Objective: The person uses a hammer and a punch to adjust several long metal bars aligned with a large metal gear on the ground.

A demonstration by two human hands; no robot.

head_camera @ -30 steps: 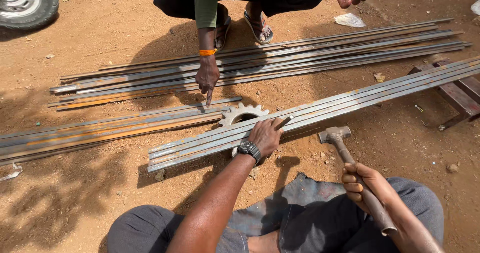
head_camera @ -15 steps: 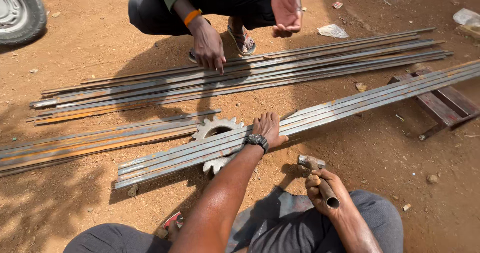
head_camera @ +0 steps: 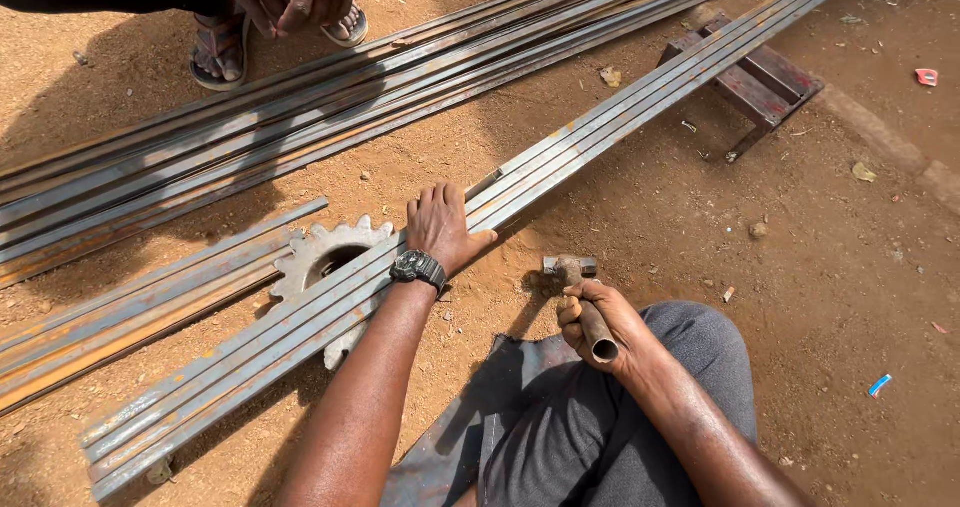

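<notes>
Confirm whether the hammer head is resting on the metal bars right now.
No: the right hand holds the hammer with its head over the dirt ground, beside the metal bars that the left hand presses.

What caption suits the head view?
Left hand presses steel bars laid over a gear wheel; right hand grips a hammer.

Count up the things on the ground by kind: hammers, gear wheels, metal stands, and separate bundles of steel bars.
Hammers: 1, the hammer in the right hand
Gear wheels: 1, the gear wheel under the bars
Metal stands: 1, the dark red stand
Bar bundles: 3, far bundle, left bundle, pressed bundle under the left hand
Total: 6
</notes>
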